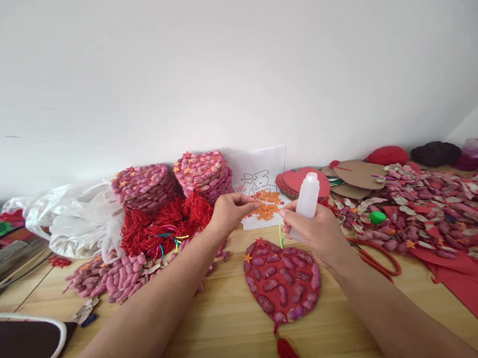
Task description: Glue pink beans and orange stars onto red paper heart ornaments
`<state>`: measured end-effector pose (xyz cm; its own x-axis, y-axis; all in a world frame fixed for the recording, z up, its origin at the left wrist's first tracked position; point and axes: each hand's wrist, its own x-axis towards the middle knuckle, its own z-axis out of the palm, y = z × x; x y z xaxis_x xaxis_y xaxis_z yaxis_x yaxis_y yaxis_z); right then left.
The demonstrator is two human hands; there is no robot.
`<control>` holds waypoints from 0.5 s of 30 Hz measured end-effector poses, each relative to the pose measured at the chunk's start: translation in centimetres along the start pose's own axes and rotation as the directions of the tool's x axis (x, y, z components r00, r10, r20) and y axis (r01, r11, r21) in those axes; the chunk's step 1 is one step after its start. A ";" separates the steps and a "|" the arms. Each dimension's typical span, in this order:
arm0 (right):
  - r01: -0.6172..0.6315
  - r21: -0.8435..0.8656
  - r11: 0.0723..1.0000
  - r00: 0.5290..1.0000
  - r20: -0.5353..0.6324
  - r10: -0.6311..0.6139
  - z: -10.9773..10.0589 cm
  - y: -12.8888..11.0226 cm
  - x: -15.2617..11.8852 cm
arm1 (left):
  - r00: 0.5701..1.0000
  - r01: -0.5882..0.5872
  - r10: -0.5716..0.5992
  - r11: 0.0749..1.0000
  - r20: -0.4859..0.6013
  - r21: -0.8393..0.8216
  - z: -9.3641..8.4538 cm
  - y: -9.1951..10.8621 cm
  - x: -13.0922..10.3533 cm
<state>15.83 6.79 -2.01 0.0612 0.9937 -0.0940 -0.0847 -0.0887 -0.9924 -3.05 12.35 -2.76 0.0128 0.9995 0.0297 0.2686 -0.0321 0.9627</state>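
My right hand is wrapped round a white translucent squeeze bottle, held upright and slightly tilted. My left hand is raised with thumb and forefinger pinched together beside a pile of orange stars; whatever is in the pinch is too small to make out. The stars lie on a white sheet with a black outlined character. Below my hands a round red disc covered with pink shells lies on the table, two stars at its upper left edge and a red tassel at its bottom.
Stacks of shell-covered discs and red tassels stand back left, near a plastic bag. Loose pink shells, orange-handled scissors and red paper are on the right. A dark device lies front left.
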 end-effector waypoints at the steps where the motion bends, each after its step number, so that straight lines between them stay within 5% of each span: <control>1: 0.006 -0.016 1.000 1.000 0.004 -0.006 0.0 0.1 0.0 | 1.000 0.005 -0.005 1.000 0.011 -0.003 0.0 0.2 -0.3; 15: 0.147 -0.214 0.966 0.977 0.183 -0.108 0.1 -0.2 -0.9 | 0.986 0.121 -0.120 0.993 0.119 -0.004 0.1 2.8 -5.0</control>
<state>15.67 5.89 -1.73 -0.1135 0.9931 0.0295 0.1400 0.0454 -0.9891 -2.29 7.27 -0.23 0.0946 0.9885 -0.1182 0.2644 0.0895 0.9602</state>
